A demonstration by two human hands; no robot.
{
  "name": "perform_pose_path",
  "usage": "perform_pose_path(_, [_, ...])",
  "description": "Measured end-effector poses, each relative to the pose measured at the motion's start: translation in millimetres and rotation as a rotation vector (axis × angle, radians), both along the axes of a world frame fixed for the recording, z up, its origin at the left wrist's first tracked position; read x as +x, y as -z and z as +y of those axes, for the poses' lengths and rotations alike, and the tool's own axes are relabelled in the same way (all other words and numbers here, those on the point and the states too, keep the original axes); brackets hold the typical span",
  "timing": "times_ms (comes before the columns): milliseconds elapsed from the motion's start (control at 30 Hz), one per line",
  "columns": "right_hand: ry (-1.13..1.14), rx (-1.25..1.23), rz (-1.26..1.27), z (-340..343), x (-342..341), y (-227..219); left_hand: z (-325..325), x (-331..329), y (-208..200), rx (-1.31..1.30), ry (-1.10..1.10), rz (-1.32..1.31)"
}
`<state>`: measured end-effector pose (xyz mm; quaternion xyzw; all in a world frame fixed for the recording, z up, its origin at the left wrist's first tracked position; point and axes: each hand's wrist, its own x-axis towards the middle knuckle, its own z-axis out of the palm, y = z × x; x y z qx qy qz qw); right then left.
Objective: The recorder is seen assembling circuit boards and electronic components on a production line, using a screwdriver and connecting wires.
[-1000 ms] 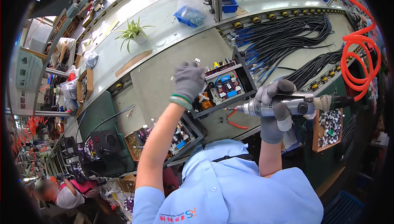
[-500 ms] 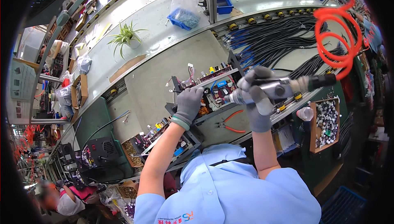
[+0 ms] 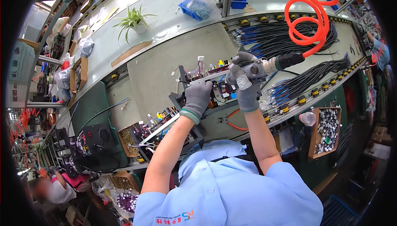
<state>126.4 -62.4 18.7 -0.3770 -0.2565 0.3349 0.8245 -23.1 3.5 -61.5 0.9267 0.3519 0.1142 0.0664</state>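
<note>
1. Head view, the hands: the right hand (image 3: 247, 86), in a grey glove, is closed around the body of a pneumatic screwdriver (image 3: 264, 65). The tool lies nearly level above the work, and its rear end joins a coiled orange air hose (image 3: 308, 17) that rises to the upper right.
2. Head view, the left hand (image 3: 197, 98), also in a grey glove, rests palm down on the near edge of a circuit board assembly (image 3: 215, 87). The fingers are curled over the edge and press it; they do not look wrapped fully around it.
3. Head view, the thing in work: the circuit board assembly sits in a dark holder on the grey strip of the table (image 3: 153, 73), directly under both hands, between two bundles of black cables (image 3: 285, 39).
4. Handling, as a judgement: the board seems stiff but fragile, with small parts and thin wires standing up, so it is better held by its edges or the frame, not by the components. The screwdriver seems heavy and rigid, and the hose probably pulls on it, so a full grip on the body suits it.
5. Head view, around: orange-handled pliers (image 3: 231, 122) lie just near the right forearm. A cardboard box of small white parts (image 3: 326, 131) stands at the right, and a green potted plant (image 3: 134, 19) is far behind.
</note>
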Motion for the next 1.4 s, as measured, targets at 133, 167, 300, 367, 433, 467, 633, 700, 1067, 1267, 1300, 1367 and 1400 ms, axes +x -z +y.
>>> perform_pose_path(133, [0.032, -0.019, -0.018, 2.7, 1.0, 4.5, 0.5, 0.6, 7.6, -0.048, -0.074, -0.01])
perform_pose_path(167, [0.03, -0.02, -0.019, 2.3, 0.5, 5.3, -0.9, -0.1, 9.8, -0.05, -0.076, -0.011])
perform_pose_path(300, [0.016, -0.005, 0.032, 6.4, -4.1, 8.0, -2.3, 0.2, 9.8, -0.031, -0.098, -0.021])
perform_pose_path(367, [0.021, -0.017, 0.029, 8.8, -3.1, 13.0, -2.7, 0.8, 10.7, -0.019, -0.098, -0.045])
perform_pose_path(433, [0.03, -0.025, -0.054, 13.8, -3.4, 17.3, -0.5, 1.6, 11.2, 0.02, -0.064, -0.059])
perform_pose_path(467, [0.047, -0.03, -0.063, 13.7, -4.7, 18.6, 0.4, 1.2, 11.4, 0.019, -0.067, -0.058])
perform_pose_path(633, [-0.143, -0.099, -0.211, 28.1, -0.8, 17.3, 1.6, -1.2, 9.2, 0.071, 0.03, -0.041])
perform_pose_path(700, [-0.209, -0.037, -0.089, 42.6, -10.2, 20.3, 1.9, -1.4, 7.3, 0.081, 0.042, -0.053])
perform_pose_path(1067, [-0.365, -0.091, -0.373, 32.3, -7.8, 11.4, -7.1, 0.5, -3.6, 0.142, -0.017, 0.038])
perform_pose_path(1267, [-0.35, 0.102, -0.144, 19.9, 3.1, -36.2, -40.1, -34.0, -4.3, 0.164, 0.047, -0.11])
perform_pose_path(1300, [-0.371, 0.241, -0.096, 19.2, 5.8, -43.5, -41.9, -32.7, -8.0, 0.17, 0.044, -0.112])
perform_pose_path(1367, [-0.176, 0.165, -0.225, -0.3, -13.8, -84.9, -41.2, -27.2, -11.0, 0.132, -0.048, -0.08])
perform_pose_path(1400, [-0.264, 0.247, -0.147, -4.9, -12.8, -92.2, -39.7, -23.4, -8.6, 0.15, -0.051, -0.068])
